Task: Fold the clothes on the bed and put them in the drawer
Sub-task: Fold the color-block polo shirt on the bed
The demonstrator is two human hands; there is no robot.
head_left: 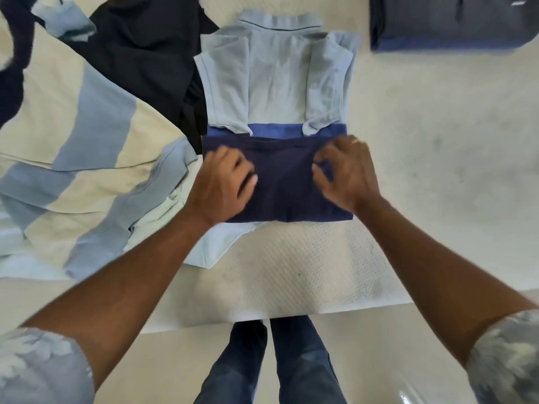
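Note:
A polo shirt (277, 80) lies flat on the white bed (437, 170), collar away from me, both sleeves folded in. It is light blue at the top with a mid-blue band and a navy lower part (283, 185), which is folded up over the band. My left hand (224, 182) has curled fingers gripping the navy fold on its left side. My right hand (344, 173) pinches the navy fabric on the right side.
A cream and light-blue striped garment (81, 158) lies spread on the left, with a black garment (151, 53) behind it. A folded dark-blue garment (449, 21) sits at the far right corner. The bed's near edge (277, 316) runs just above my legs.

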